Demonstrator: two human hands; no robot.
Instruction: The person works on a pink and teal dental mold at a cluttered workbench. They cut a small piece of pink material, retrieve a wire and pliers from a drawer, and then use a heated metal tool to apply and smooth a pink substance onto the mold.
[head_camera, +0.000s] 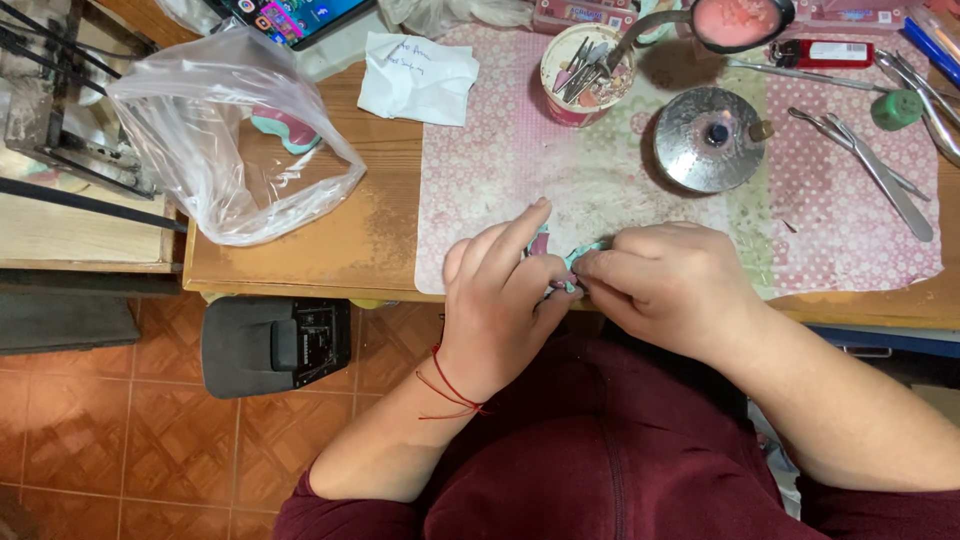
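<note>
L hand (500, 300) and R hand (665, 285) meet at the near table edge, fingertips together, both pinching one small pink-and-teal piece (560, 262) between them; it's mostly hidden, so long axis can't be told, prob. left-right, and neither hand is nearer than the other. Underneath: worn pink patterned mat (480, 180) on a wooden table (370, 230); farther out a round metal burner (712, 138), cup of tools (585, 72), scattered metal instruments (880, 170), clear plastic bag (225, 140) well to the left, tiled floor (120, 440) below.
</note>
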